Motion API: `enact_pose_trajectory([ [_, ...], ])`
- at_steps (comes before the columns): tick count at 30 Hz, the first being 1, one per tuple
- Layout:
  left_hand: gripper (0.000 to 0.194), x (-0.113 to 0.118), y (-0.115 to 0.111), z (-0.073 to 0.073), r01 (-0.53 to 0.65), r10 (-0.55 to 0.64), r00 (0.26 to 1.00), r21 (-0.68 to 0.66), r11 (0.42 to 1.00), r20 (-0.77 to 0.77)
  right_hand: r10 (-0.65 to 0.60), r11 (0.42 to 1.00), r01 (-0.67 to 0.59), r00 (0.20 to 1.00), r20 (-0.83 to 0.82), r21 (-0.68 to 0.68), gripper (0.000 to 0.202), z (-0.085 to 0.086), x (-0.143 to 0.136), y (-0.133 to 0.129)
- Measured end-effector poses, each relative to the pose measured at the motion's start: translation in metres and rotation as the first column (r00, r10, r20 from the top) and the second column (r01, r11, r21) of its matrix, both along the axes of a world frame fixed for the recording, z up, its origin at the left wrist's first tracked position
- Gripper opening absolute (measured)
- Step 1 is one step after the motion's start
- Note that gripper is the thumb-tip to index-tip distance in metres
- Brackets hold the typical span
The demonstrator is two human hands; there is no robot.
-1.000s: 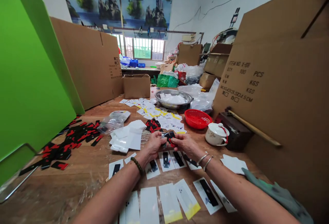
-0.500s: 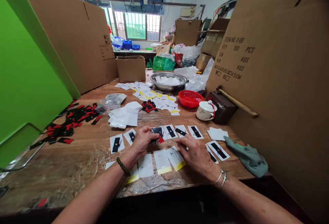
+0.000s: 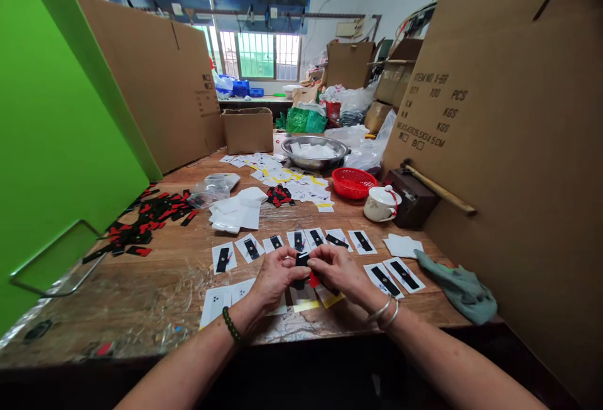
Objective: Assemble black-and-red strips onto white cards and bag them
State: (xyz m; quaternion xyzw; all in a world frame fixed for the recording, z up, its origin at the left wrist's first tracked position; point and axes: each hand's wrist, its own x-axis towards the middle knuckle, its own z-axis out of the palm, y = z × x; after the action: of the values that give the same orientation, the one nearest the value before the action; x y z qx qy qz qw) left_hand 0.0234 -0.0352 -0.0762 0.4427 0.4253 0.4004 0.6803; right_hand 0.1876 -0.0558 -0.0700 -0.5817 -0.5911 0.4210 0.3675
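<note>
My left hand (image 3: pixel 273 277) pinches a small black strip (image 3: pixel 302 260) with a pale edge at its top. My right hand (image 3: pixel 343 272) is closed on the right side of the same strip, so the two hands almost meet. Red and black material shows just under the fingers; how it joins the strip is hidden. Behind the hands runs a row of white cards, each bearing a black strip, such as the card (image 3: pixel 230 266) at its left end. Below the hands lie printed cards (image 3: pixel 207 309), some with yellow edges, partly covered by my hands and forearms.
Black and red strips (image 3: pixel 155 215) are heaped at the left, beside a green panel (image 3: pixel 61 115). White sheets (image 3: pixel 242 212), a red basket (image 3: pixel 353 183), a lidded cup (image 3: pixel 379 204) and a metal basin (image 3: pixel 315 162) stand farther back. A grey-green cloth (image 3: pixel 459 291) hangs at the right edge.
My right hand has moved left to meet my left hand at the black strip. Another strip now lies on a card in the back row. The view has shifted slightly.
</note>
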Motion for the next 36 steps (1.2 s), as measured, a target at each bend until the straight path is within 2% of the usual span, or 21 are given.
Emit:
enact_pose_trajectory([
  [3,0.04,-0.014,0.002,0.003,-0.04,0.04,0.999,-0.041,0.998,0.007,-0.011,0.998,0.011,1.0,0.0,-0.065,0.014,0.0,-0.002,0.005],
  [6,0.036,-0.029,0.003,0.0,-0.109,0.112,0.994,-0.107,0.988,0.02,0.042,0.998,-0.053,0.972,0.229,0.043,0.015,0.001,-0.006,-0.003],
  [7,0.033,-0.032,0.003,-0.001,-0.124,0.128,0.992,-0.135,0.983,0.02,0.045,0.991,-0.086,0.938,0.342,0.104,0.017,0.001,-0.01,-0.008],
  [9,0.026,-0.037,0.002,-0.002,-0.143,0.147,0.989,-0.19,0.971,0.005,0.019,0.971,-0.153,0.818,0.576,0.185,0.021,0.0,-0.021,-0.018],
  [12,0.019,-0.041,0.0,-0.002,-0.18,0.175,0.984,-0.193,0.964,-0.045,0.06,0.962,-0.248,0.597,0.8,0.113,0.029,-0.006,-0.039,-0.034],
  [14,0.017,-0.045,-0.001,-0.001,-0.204,0.196,0.978,-0.152,0.967,-0.069,0.141,0.953,-0.301,0.529,0.837,0.03,0.031,-0.01,-0.047,-0.04],
  [15,0.017,-0.047,-0.001,0.0,-0.208,0.199,0.977,-0.136,0.969,-0.075,0.165,0.948,-0.317,0.541,0.825,0.018,0.03,-0.01,-0.048,-0.04],
  [17,0.018,-0.049,-0.003,0.001,-0.197,0.188,0.979,-0.125,0.972,-0.08,0.17,0.949,-0.308,0.661,0.731,0.058,0.024,-0.009,-0.047,-0.034],
  [19,0.02,-0.049,-0.004,0.004,-0.166,0.158,0.984,-0.119,0.979,-0.08,0.158,0.954,-0.266,0.839,0.52,0.139,0.019,-0.004,-0.044,-0.022],
  [21,0.022,-0.048,-0.005,0.007,-0.119,0.112,0.991,-0.083,0.989,-0.078,0.163,0.959,-0.214,0.953,0.257,0.186,0.021,0.0,-0.043,-0.008],
  [24,0.02,-0.05,-0.002,0.01,-0.058,0.061,0.991,0.026,0.998,-0.122,0.193,0.977,-0.191,0.981,-0.02,0.095,0.024,0.001,-0.046,0.006],
  [27,0.016,-0.066,0.006,0.009,-0.067,0.134,0.934,0.207,0.976,-0.331,0.21,0.975,-0.219,0.968,-0.137,-0.048,0.022,-0.005,-0.053,0.007],
  [29,0.014,-0.083,0.011,0.007,-0.012,0.195,0.831,0.334,0.943,-0.522,0.203,0.97,-0.218,0.97,-0.136,-0.106,0.02,-0.012,-0.057,0.004],
  [31,0.012,-0.101,0.012,0.003,0.122,0.182,0.72,0.38,0.917,-0.669,0.194,0.977,-0.198,0.98,-0.045,-0.085,0.018,-0.018,-0.061,0.001],
  [33,0.012,-0.116,0.009,-0.001,0.241,0.127,0.647,0.359,0.902,-0.752,0.192,0.981,-0.196,0.969,0.154,0.011,0.017,-0.021,-0.065,-0.003],
  [36,0.016,-0.128,0.003,-0.005,0.306,0.097,0.584,0.329,0.893,-0.806,0.175,0.96,-0.258,0.854,0.49,0.107,0.012,-0.019,-0.072,-0.01],
])
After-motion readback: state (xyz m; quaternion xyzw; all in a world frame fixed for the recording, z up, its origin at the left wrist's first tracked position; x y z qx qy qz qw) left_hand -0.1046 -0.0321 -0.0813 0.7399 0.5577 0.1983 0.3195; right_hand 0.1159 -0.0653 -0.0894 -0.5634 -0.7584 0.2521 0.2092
